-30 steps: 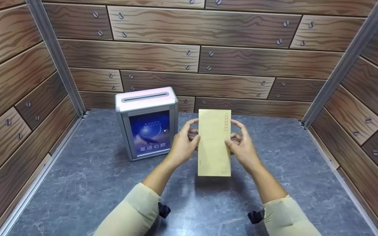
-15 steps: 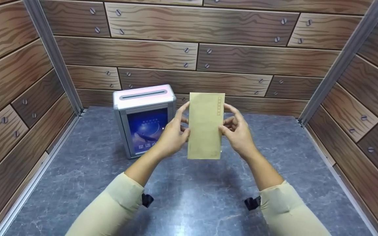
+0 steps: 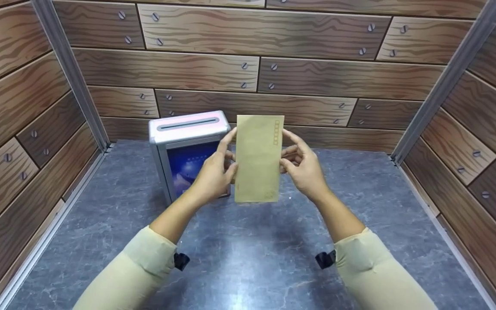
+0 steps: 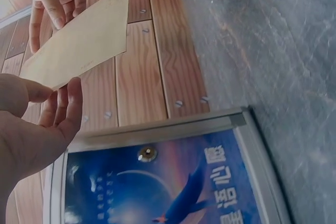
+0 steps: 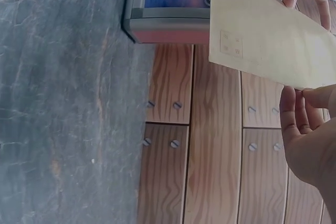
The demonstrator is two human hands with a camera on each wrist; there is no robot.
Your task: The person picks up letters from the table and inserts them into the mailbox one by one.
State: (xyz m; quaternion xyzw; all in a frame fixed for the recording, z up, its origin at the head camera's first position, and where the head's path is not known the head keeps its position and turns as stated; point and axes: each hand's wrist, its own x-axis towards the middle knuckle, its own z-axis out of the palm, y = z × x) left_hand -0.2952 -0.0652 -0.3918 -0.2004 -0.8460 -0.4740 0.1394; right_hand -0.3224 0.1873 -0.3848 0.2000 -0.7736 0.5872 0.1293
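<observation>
A tan paper envelope (image 3: 258, 163) is held upright in the air, its column of small printed boxes at the top right. My left hand (image 3: 214, 174) pinches its left edge between thumb and fingers, while my right hand (image 3: 304, 170) pinches the right edge. Just left of the envelope stands a silver-framed box (image 3: 187, 129) with a long slot in its top. My left hand covers part of its blue front panel. In the left wrist view the lock (image 4: 147, 153) on that panel (image 4: 142, 182) shows plainly, below the envelope (image 4: 84, 40).
Beneath lies a grey marbled tabletop (image 3: 239, 254). Wood-print walls (image 3: 317, 77) enclose the back and both sides, joined by metal corner posts (image 3: 441, 86). The box stands near the back wall, left of the middle.
Both hands have raised the envelope and carried it left, closer to the box. More of the box's front is now hidden behind the left hand. The box has stayed in place.
</observation>
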